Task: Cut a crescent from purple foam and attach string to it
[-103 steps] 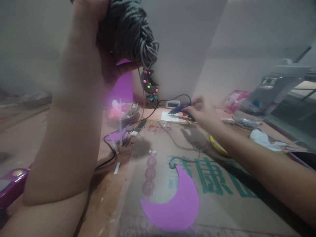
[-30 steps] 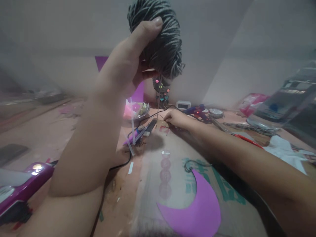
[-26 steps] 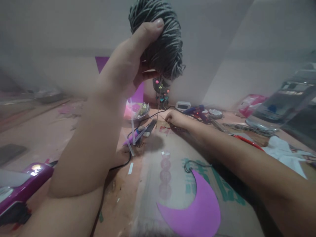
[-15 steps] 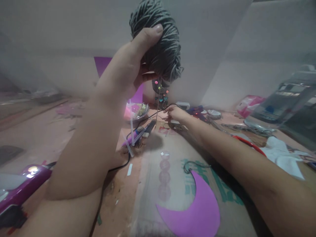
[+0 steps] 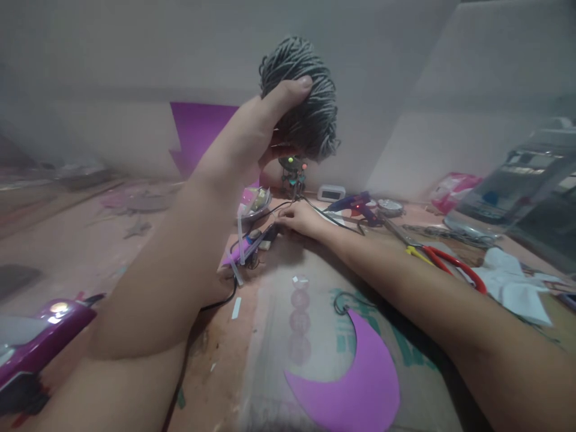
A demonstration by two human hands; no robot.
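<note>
My left hand (image 5: 252,135) is raised above the table and closed round a ball of grey yarn (image 5: 306,99). A thin strand hangs from the ball toward the table. My right hand (image 5: 299,219) reaches far forward and rests low on the table, fingers curled at a black cable and small items beside a purple glue gun (image 5: 245,249); what it grips is too small to make out. A purple foam crescent (image 5: 355,384) with grey yarn along its tip lies on the cardboard sheet (image 5: 315,336) in front of me.
Red-handled scissors (image 5: 443,261) and a blue glue gun (image 5: 353,204) lie at the right. White paper scraps (image 5: 513,282) sit at the far right, a purple tool (image 5: 40,336) at the near left. A decorated dark ornament (image 5: 292,174), a small white clock (image 5: 330,192) and a purple sheet (image 5: 198,135) stand at the back.
My left hand has lowered and shifted right with the yarn ball. My right hand has slid left and down onto the table near the purple glue gun.
</note>
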